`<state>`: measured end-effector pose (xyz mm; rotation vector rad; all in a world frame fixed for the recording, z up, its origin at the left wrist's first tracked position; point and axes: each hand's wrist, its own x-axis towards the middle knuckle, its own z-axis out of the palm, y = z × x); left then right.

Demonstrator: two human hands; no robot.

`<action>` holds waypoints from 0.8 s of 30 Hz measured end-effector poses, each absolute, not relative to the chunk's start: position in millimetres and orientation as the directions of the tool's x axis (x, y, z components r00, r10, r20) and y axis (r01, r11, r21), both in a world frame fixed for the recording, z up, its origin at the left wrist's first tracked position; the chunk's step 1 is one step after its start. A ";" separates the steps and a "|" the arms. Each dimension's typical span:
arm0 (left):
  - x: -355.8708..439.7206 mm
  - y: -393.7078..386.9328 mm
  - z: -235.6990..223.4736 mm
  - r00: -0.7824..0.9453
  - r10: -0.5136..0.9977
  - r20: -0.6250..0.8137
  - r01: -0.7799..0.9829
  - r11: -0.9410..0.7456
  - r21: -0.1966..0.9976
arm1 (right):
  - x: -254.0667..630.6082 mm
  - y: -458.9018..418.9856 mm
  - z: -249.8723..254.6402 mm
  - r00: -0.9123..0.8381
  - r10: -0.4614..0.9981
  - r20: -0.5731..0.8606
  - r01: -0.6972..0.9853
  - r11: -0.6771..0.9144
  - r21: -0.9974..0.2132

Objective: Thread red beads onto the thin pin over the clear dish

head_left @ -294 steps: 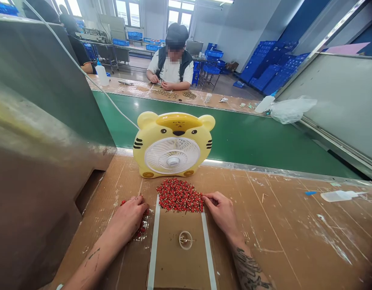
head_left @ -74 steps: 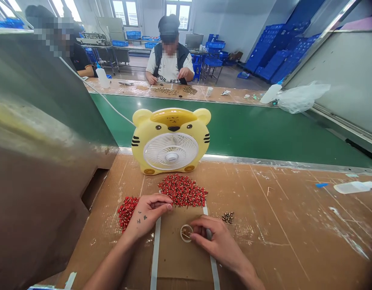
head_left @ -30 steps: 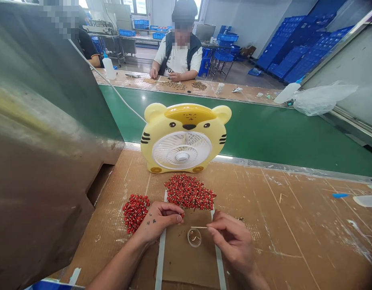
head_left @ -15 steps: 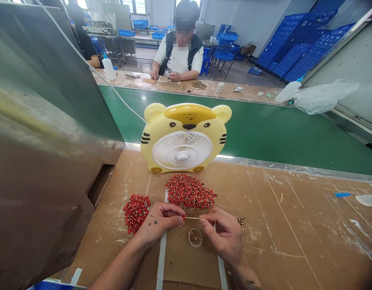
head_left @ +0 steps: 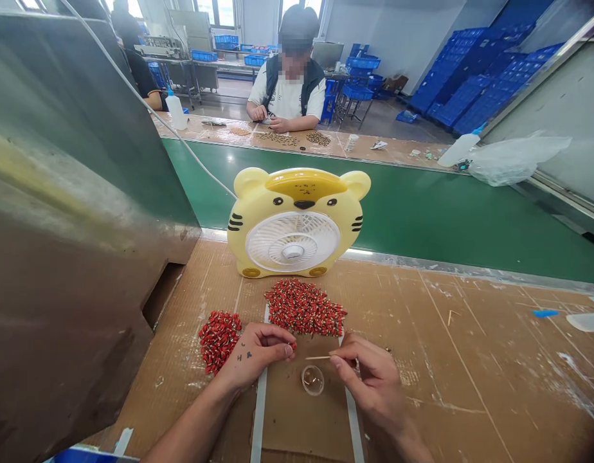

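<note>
My left hand (head_left: 259, 354) pinches a small red piece (head_left: 292, 346) between thumb and fingertips; most of it is hidden. A thin wooden toothpick (head_left: 318, 357) is held by my right hand (head_left: 369, 373), its tip pointing left and apart from the red piece. Below the toothpick, a small clear cup (head_left: 312, 381) with some clear contents stands on a brown board (head_left: 304, 424) edged with pale tape. Behind my hands lies a large pile of small red pieces with metallic ends (head_left: 304, 307). A smaller pile of red pieces (head_left: 218, 341) is left of my left hand.
A yellow animal-faced fan (head_left: 297, 222) stands behind the large pile. At left rises a metal housing (head_left: 75, 225), with a white cable (head_left: 191, 154) running to the fan. Across the green divider (head_left: 446, 218), a person (head_left: 290, 83) works with small brass-coloured pieces (head_left: 278, 138).
My right hand has moved right and slightly down, drawing the toothpick's tip away from the red piece. My left hand stays in place. Across the divider, the person's hands have come closer together.
</note>
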<state>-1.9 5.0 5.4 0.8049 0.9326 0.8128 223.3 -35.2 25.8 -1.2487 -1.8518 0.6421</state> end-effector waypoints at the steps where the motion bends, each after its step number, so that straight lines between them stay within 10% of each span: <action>1: -2.0 4.9 4.6 0.364 0.861 -0.356 -0.243 0.456 0.856 | 224.5 -36.5 26.2 -0.252 0.915 0.315 0.548 0.403 -0.733; 6: -3.2 4.3 1.4 0.373 0.846 -0.381 -0.200 0.475 0.857 | 228.0 -45.1 21.6 -0.396 0.880 0.264 0.639 0.470 -0.608; 15: -4.4 6.8 -10.4 0.414 0.841 -0.348 -0.235 0.468 0.852 | 311.5 -48.2 35.0 -0.046 0.984 0.173 0.810 0.138 -0.570; 24: -6.4 10.4 -6.3 0.344 0.870 -0.353 -0.278 0.453 0.847 | 350.1 -30.3 13.6 -0.204 0.977 -0.054 0.895 0.164 -0.415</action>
